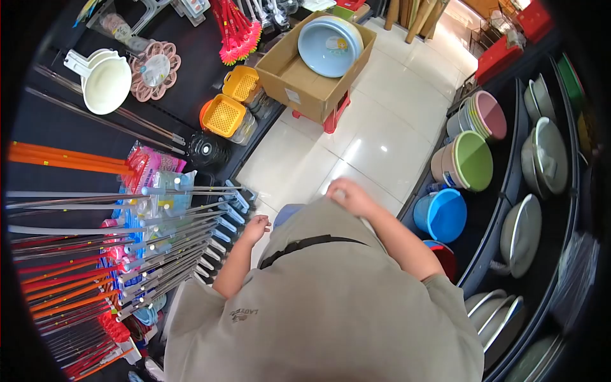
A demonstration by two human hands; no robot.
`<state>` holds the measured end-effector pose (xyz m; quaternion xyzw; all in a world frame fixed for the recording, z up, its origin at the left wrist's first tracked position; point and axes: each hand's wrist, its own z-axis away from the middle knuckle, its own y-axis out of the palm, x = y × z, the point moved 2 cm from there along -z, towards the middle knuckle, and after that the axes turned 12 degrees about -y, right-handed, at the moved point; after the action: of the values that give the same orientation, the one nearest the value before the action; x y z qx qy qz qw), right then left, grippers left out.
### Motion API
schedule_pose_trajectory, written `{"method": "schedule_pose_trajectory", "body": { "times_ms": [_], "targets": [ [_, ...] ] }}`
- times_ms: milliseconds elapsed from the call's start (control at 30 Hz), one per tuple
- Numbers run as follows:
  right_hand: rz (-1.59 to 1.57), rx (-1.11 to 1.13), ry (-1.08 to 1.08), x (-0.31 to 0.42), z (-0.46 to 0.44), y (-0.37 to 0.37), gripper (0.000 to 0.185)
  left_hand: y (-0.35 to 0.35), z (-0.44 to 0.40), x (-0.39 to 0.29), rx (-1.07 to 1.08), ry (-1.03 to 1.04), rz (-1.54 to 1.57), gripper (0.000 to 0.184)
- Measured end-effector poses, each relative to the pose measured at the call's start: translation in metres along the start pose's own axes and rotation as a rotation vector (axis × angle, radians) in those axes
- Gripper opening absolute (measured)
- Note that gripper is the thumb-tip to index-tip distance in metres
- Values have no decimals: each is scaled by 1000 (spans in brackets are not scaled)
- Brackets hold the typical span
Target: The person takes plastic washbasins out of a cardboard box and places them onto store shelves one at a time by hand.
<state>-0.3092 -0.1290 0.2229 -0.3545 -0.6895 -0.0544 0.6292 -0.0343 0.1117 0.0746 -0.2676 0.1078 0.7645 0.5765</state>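
My left hand [258, 228] hangs at my left side with its fingers loosely curled, and I see nothing in it. It is close to the ends of the mop and broom poles [184, 245] on the left rack. My right hand [349, 194] is in front of my body, at the lower front of my grey-green shirt [318, 299]. That hand is blurred and its fingers look bent. Whether it touches or grips the cloth I cannot tell. A black strap [312, 242] crosses the shirt.
Ahead, a cardboard box [305, 95] with light-blue basins [330, 46] rests on a red stool [331, 121]. Buckets, including a blue one [440, 215] and a green one [472, 161], line the right shelf. Yellow baskets [225, 115] and a white dipper [107, 84] are on the left. Pale floor tiles [375, 146] run between.
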Motion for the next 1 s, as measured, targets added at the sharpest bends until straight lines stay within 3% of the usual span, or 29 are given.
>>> {"method": "schedule_pose_trajectory", "body": {
  "times_ms": [33,100,133,200,233,300,333,400,433,500,567,600,667,733,800,900,933,1000],
  "targets": [
    [2,7,-6,-2,-2,-6,9,5,-8,-6,-3,3,8,35],
    [-148,195,36,-8,-3,-14,7,8,-19,-7,-133,48,-298,29],
    [-153,200,37,-13,-11,-31,7,8,-26,-3,-72,-26,-324,29],
    [-47,-139,38,-29,-30,-78,7,7,-29,9,-51,-162,-327,29],
    [-55,-139,42,-37,-32,-81,7,6,-28,10,-27,-290,-333,30],
    [-155,-132,114,-52,-28,-78,8,0,-25,2,4,-283,-617,29],
    [-159,-142,118,-53,-32,-82,8,-15,-53,26,108,-155,-805,30],
    [-194,77,112,-55,-44,-91,10,-22,-75,12,183,-255,-885,31],
    [-198,68,119,-67,-51,-104,10,-22,-78,-6,181,-297,-901,32],
    [-146,-334,188,-97,-65,-141,10,-15,-93,-66,103,-240,-784,31],
    [-165,-318,225,-105,-85,-148,10,-17,-134,-123,114,-91,-509,28],
    [-180,-286,262,-107,-96,-148,10,-14,-157,-162,104,-155,-394,27],
    [-249,-249,340,-111,-117,-144,10,-15,-217,-237,139,-57,-211,25],
    [-311,-180,415,-128,-144,-156,10,-1,-238,-355,196,90,-168,21],
    [-335,-591,400,-150,-156,-185,12,15,-275,-448,285,181,-77,23],
    [-196,-807,561,-164,-163,-210,16,54,-337,-560,261,219,-162,26],
    [-196,-822,576,-169,-158,-210,16,73,-342,-596,233,200,-171,28],
    [-63,-689,821,-183,-121,-181,21,109,-347,-655,256,199,-84,36]
  ]
}}
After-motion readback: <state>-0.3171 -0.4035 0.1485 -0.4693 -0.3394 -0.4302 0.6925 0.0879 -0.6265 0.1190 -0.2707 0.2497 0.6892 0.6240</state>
